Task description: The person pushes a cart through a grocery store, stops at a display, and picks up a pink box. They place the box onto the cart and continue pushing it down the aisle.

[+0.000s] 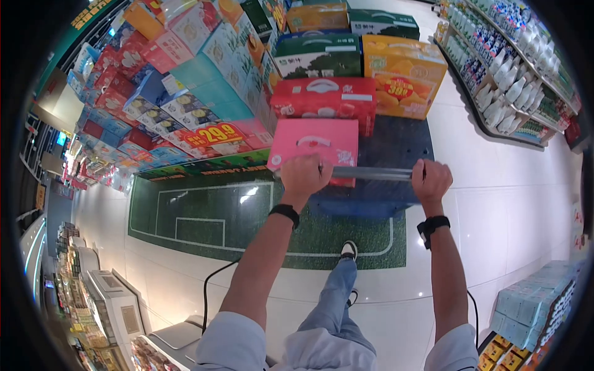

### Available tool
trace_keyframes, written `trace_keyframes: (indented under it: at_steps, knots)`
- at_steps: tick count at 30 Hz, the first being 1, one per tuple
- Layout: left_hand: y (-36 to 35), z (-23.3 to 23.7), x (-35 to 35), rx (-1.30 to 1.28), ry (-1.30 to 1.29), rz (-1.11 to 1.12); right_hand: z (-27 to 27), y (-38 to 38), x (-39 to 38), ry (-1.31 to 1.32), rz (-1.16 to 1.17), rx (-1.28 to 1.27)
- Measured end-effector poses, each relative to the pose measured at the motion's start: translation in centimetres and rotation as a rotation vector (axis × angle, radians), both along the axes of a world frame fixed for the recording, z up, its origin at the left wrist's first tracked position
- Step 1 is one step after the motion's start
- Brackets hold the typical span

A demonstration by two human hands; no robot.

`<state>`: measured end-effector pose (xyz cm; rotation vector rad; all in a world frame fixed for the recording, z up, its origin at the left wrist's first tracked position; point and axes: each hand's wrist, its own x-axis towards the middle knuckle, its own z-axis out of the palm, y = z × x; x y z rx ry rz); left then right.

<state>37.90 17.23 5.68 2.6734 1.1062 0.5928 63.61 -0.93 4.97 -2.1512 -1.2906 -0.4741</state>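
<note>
My left hand [307,177] is wrapped round the left part of a grey metal push bar [377,174], and my right hand [432,180] grips its right end. The bar belongs to a dark blue platform cart [396,145] in front of me. On the cart, a pink carton with a handle [315,136] lies nearest, just beyond my left hand. Behind it sit a red carton [325,99], a green carton [318,55] and an orange carton [405,74] with a red and yellow price mark. More cartons stand at the far end.
A tall display of stacked gift cartons [216,80] rises close on the left. To the right, a curved shelf of bottles [513,86] borders the white tiled floor [495,204]. A green pitch-patterned mat [204,216] lies underfoot. Light blue boxes [532,303] are stacked at lower right.
</note>
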Motion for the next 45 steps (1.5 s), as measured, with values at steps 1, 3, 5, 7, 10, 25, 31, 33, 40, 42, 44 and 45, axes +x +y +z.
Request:
trace_keyframes:
  at_steps: [1, 3, 5, 7, 10, 25, 31, 33, 40, 42, 44, 45]
  knots:
    - [0.5, 0.0, 0.6, 0.020, -0.024, -0.004, -0.3, 0.5, 0.6, 0.008, -0.003, -0.016]
    - [1.9, 0.0, 1.9, 0.020, -0.048, -0.008, -0.2, 1.9, 1.9, -0.033, -0.007, 0.012]
    - [3.4, -0.3, 3.2, 0.032, 0.028, 0.014, -0.3, 3.4, 3.2, -0.030, -0.007, 0.005]
    - [4.7, -1.1, 4.5, 0.052, 0.014, 0.006, -1.0, 4.7, 4.4, -0.021, -0.003, 0.008]
    - [7.2, -1.6, 6.6, 0.083, -0.009, 0.009, -1.5, 7.3, 6.5, -0.021, -0.018, -0.017]
    - [17.2, -6.2, 15.7, 0.281, -0.103, 0.040, -4.9, 17.0, 15.9, 0.017, -0.068, -0.068]
    - [19.4, -7.3, 17.9, 0.332, -0.198, 0.007, -6.1, 19.4, 18.4, 0.049, -0.054, -0.032]
    - [20.2, -7.3, 18.7, 0.342, -0.206, 0.014, -6.7, 20.1, 19.4, 0.030, -0.059, -0.035]
    - [22.6, -8.1, 21.1, 0.320, -0.137, 0.041, -7.6, 22.7, 21.6, -0.031, -0.068, 0.010]
    - [23.1, -8.2, 21.6, 0.332, -0.138, 0.038, -7.7, 23.2, 22.1, -0.031, -0.055, 0.014]
    - [23.7, -8.6, 22.0, 0.334, -0.116, 0.033, -7.8, 23.7, 22.6, -0.029, -0.041, 0.014]
    - [24.1, -8.8, 22.3, 0.333, -0.113, 0.030, -7.9, 24.1, 22.9, -0.029, -0.043, 0.013]
